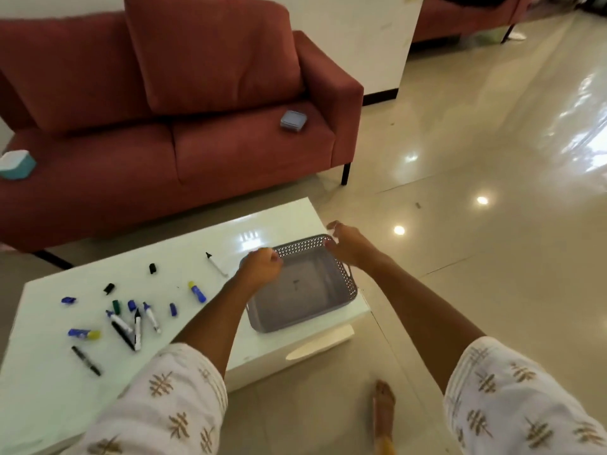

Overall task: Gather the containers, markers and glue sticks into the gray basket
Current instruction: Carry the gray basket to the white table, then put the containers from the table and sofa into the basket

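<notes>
The gray basket [341,287] sits on the right end of the white table [184,254], with nothing inside it. My left hand [261,266] grips its far left rim. My right hand [345,244] holds the far right corner, fingers curled over the edge. Several markers [136,326] and loose caps lie scattered on the table's left half, with one marker [216,265] nearer the basket. Two glue sticks lie there too, one blue and yellow [197,292], another [83,334] further left. On the red sofa rest a gray-blue container [293,120] and a teal container [16,164].
The red sofa [164,133] stands behind the table. A white pillar [361,37] rises at the back. Glossy tiled floor [476,192] spreads to the right. My bare foot [383,412] is on the floor beside the table's near corner.
</notes>
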A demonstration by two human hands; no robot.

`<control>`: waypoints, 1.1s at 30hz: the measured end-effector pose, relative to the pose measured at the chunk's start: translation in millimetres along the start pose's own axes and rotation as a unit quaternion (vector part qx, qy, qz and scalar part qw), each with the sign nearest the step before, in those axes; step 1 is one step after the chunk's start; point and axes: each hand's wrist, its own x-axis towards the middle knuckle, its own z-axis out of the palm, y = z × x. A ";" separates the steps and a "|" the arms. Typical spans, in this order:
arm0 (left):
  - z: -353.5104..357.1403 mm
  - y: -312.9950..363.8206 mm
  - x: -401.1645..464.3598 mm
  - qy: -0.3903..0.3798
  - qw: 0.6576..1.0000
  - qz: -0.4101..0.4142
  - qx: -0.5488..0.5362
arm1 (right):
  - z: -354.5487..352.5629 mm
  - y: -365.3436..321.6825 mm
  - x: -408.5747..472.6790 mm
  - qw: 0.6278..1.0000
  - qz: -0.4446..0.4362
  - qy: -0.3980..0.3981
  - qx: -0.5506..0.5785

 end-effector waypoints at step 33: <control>-61.4 210.5 382.1 0.146 0.939 -0.179 -0.255 | -258.9 47.4 428.7 0.988 -0.099 -0.105 -0.055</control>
